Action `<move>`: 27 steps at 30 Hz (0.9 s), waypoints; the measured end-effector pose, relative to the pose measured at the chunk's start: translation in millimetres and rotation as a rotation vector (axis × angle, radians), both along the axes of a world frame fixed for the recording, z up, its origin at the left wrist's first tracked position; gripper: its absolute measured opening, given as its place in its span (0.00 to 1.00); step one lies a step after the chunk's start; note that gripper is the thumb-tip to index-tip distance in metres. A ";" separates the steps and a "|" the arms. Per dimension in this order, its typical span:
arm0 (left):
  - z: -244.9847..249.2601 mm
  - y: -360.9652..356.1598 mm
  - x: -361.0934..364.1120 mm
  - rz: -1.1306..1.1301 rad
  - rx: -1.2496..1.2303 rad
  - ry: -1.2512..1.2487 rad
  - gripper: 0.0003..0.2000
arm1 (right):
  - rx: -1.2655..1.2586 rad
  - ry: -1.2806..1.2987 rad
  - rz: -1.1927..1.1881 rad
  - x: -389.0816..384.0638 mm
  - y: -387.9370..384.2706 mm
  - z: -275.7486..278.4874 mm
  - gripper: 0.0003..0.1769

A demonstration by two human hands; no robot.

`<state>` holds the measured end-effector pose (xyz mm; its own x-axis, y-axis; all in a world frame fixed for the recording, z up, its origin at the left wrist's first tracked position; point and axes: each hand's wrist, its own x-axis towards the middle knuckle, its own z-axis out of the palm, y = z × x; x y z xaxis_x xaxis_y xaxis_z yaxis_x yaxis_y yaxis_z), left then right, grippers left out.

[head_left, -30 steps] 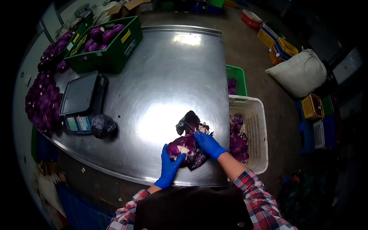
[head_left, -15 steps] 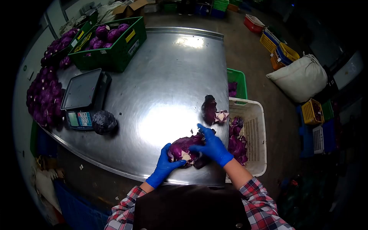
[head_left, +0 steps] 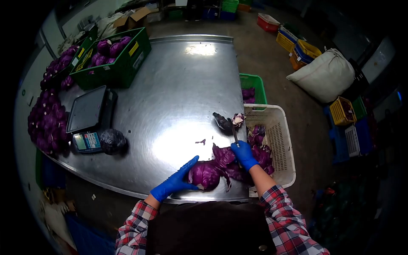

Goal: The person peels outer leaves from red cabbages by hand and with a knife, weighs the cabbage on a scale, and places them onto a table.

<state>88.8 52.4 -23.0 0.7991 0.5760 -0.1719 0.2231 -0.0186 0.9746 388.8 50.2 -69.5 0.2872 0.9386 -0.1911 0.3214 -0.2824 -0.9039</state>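
A purple cabbage (head_left: 204, 175) sits near the front edge of the metal table. My left hand (head_left: 174, 182), in a blue glove, cups its left side between thumb and fingers. Loose purple leaves (head_left: 224, 155) lie just right of the cabbage. Over by the table's right edge, my gloved right hand (head_left: 244, 155) is closed around a knife (head_left: 234, 135), its narrow blade pointing away from me. Beyond the blade are a dark outer leaf (head_left: 222, 122) and a pale cut piece of cabbage (head_left: 238, 119).
A white crate (head_left: 284, 144) with leaves stands against the table's right side, a green crate (head_left: 255, 85) behind it. On the left are a scale (head_left: 90, 114), a dark wrapped ball (head_left: 113, 141), heaped cabbages (head_left: 47, 123) and a green crate of cabbages (head_left: 123, 68).
My right hand has left the cabbage, moved right and now grips the knife. Leaves have come off and lie beside the cabbage. My left hand stays on it.
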 end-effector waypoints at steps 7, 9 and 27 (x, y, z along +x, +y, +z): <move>-12.3 -28.0 27.0 0.354 -0.035 -0.033 0.44 | 0.274 -0.071 0.461 -56.8 -46.5 29.7 0.34; -25.9 -27.5 23.4 0.377 0.021 -0.028 0.42 | -0.042 0.165 0.370 -51.4 -41.3 39.8 0.28; 2.3 -19.9 -1.8 0.260 0.695 -0.015 0.34 | 0.133 0.157 0.288 -81.0 17.8 17.7 0.19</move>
